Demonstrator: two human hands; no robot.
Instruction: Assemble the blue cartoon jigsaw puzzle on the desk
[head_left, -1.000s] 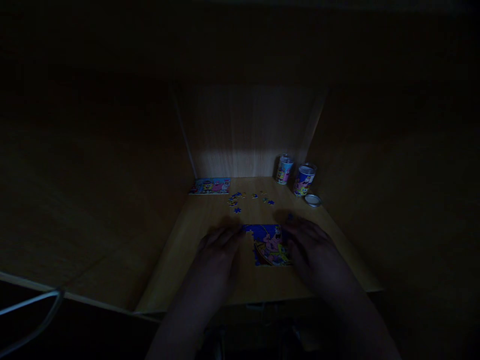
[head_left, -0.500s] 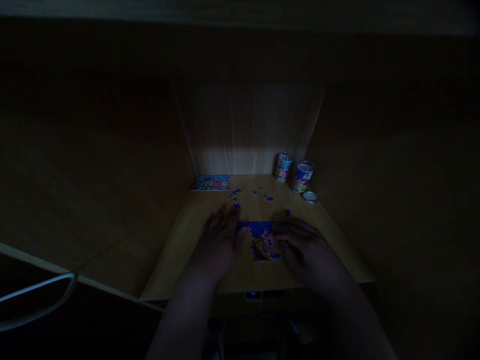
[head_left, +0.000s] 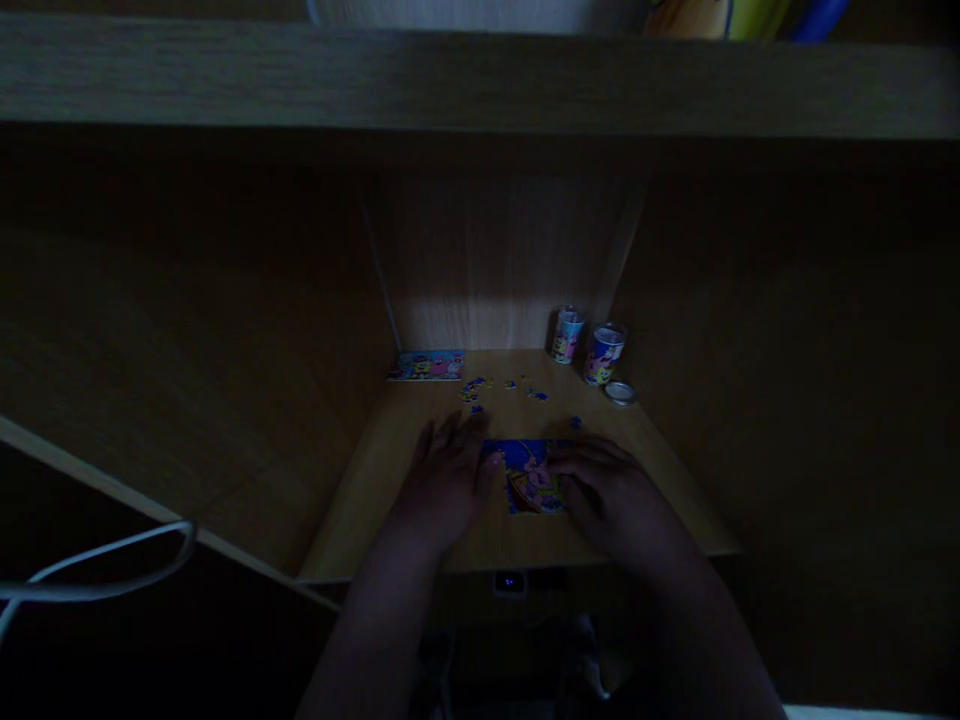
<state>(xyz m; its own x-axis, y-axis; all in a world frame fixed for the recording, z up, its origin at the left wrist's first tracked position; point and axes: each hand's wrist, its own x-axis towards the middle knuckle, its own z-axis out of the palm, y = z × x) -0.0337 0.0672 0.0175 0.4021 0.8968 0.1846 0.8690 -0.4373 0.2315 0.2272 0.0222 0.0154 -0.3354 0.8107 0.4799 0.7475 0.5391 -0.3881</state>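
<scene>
A partly joined jigsaw puzzle (head_left: pixel 531 480) with a pink cartoon figure on blue lies flat on the wooden surface between my hands. My left hand (head_left: pixel 450 482) rests at its left side, fingers spread and thumb at the puzzle's left edge. Over the right part lies my right hand (head_left: pixel 611 490), its fingers stretched out and hiding that side. Beyond them are several loose puzzle pieces (head_left: pixel 472 388). One blue piece (head_left: pixel 477 409) lies just past my left fingertips, another blue piece (head_left: pixel 575 423) beyond my right hand. The scene is very dark.
Two cartoon-printed cans, a light-blue can (head_left: pixel 567 336) and a dark-blue can (head_left: pixel 604 355), stand at the back right beside a round lid (head_left: pixel 620 393). A cartoon picture panel (head_left: pixel 427 365) lies at the back left. Wooden walls and an upper shelf (head_left: pixel 480 80) enclose the space.
The camera view has tilted, bringing more of the upper shelf in. My left hand has shifted slightly at the puzzle's left edge; my right hand stays on its right part.
</scene>
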